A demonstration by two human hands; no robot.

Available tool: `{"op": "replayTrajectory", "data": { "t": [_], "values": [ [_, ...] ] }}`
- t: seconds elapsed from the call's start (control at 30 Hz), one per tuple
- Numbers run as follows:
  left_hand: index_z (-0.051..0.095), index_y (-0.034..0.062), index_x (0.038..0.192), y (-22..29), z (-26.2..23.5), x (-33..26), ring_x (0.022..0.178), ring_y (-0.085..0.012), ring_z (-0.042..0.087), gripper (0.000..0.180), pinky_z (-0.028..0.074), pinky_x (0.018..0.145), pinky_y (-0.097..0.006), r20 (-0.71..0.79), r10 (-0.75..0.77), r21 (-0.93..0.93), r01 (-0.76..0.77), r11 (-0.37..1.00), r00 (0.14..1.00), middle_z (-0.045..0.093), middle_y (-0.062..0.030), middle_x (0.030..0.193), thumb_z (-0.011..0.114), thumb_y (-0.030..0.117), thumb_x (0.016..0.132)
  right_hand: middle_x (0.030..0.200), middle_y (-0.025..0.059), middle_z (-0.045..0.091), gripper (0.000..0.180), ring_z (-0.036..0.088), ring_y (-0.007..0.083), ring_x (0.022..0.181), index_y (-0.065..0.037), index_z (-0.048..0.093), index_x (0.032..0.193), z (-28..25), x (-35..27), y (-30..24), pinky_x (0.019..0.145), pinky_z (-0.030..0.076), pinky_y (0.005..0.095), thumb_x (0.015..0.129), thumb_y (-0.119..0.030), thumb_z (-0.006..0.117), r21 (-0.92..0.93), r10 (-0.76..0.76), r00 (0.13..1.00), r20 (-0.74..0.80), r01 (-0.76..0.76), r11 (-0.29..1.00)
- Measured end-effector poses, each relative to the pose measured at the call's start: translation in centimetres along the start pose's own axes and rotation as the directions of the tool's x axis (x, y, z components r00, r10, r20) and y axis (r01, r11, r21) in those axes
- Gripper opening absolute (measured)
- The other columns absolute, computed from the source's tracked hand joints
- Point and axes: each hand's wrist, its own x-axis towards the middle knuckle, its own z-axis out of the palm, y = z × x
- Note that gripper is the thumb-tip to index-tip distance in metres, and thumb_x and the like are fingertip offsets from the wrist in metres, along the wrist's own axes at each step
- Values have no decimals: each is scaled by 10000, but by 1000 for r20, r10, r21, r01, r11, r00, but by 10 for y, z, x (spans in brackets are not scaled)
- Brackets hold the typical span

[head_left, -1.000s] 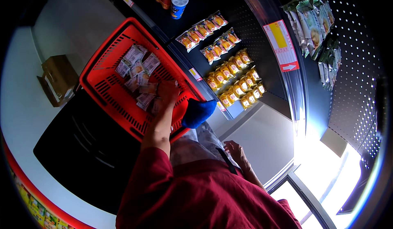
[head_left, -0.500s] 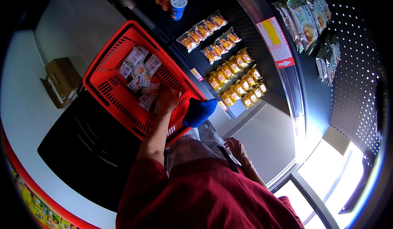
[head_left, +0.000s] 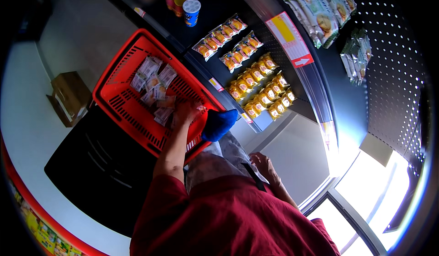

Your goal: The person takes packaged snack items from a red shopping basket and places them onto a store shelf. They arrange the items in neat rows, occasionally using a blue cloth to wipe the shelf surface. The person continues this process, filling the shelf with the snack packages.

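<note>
My left hand [head_left: 184, 113] reaches down into a red plastic shopping basket [head_left: 112, 70]. Its fingers are closed at the basket's near right side, with the pale red end of a small packet [head_left: 199, 108] showing beside them. Several small clear-wrapped snack packets [head_left: 153, 84] lie in a loose heap further in. A blue, rounded, soft-looking thing [head_left: 218, 125] sits at the basket's near right corner, just above my grey trousers. Away from the basket, my right hand [head_left: 264, 165] hangs beside my thigh, fingers loosely bent and apart, holding nothing.
To the right, a dark shelf holds rows of orange-wrapped cakes [head_left: 221, 37], yellow-wrapped cakes [head_left: 254, 77] and several canisters [head_left: 191, 12]. Green packets [head_left: 320, 16] stand on a higher shelf. An open cardboard box [head_left: 68, 96] and a black cabinet [head_left: 100, 164] are on the left.
The shelves and their goods have shifted slightly left in view, while the basket sits a little lower. My left hand stays in the basket and my right hand stays beside my thigh.
</note>
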Motion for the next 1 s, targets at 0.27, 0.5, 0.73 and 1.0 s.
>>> {"op": "replayTrajectory", "data": {
  "t": [0.27, 0.5, 0.73, 1.0],
  "values": [
    [579, 3, 1193, 31, -70, -56, 952, -286, 667, 542, 529, 864, -397, -178, -179, -490, 71, 869, 968, 683, -153, 1026, 862, 168, 761, 1022, 144, 725, 222, 721, 281, 915, -62, 673, 1182, -14, 2, -67, 793, 558, 383, 988, -151, 612, -256, -378, 924, -53, 353, 900],
    [592, 15, 1168, 117, -201, -90, 954, -194, 632, 425, 525, 834, -357, -100, 36, -549, -85, 831, 994, 655, -93, 1061, 818, 103, 820, 1174, 142, 630, 441, 700, 262, 966, -86, 581, 1352, -28, -29, -207, 818, 586, 379, 929, -133, 697, -136, -533, 845, -27, 526, 840],
    [612, 62, 1206, 286, -303, -104, 1014, -302, 684, 481, 550, 861, -399, -21, 425, -401, -396, 826, 905, 671, -132, 1089, 831, 110, 780, 1256, 146, 603, 657, 634, 341, 1128, -84, 508, 1432, -88, -78, -260, 939, 555, 410, 837, -143, 779, -217, -737, 668, -106, 708, 672],
    [516, 39, 1360, 409, -319, -79, 1066, -262, 685, 660, 559, 872, -374, -76, 657, -373, -632, 679, 750, 663, -156, 1210, 843, 78, 787, 1071, 95, 612, 504, 670, 174, 851, -56, 604, 1313, -166, -122, -233, 701, 560, 302, 847, -46, 795, -123, -702, 554, -447, 739, 662]
  ]
}}
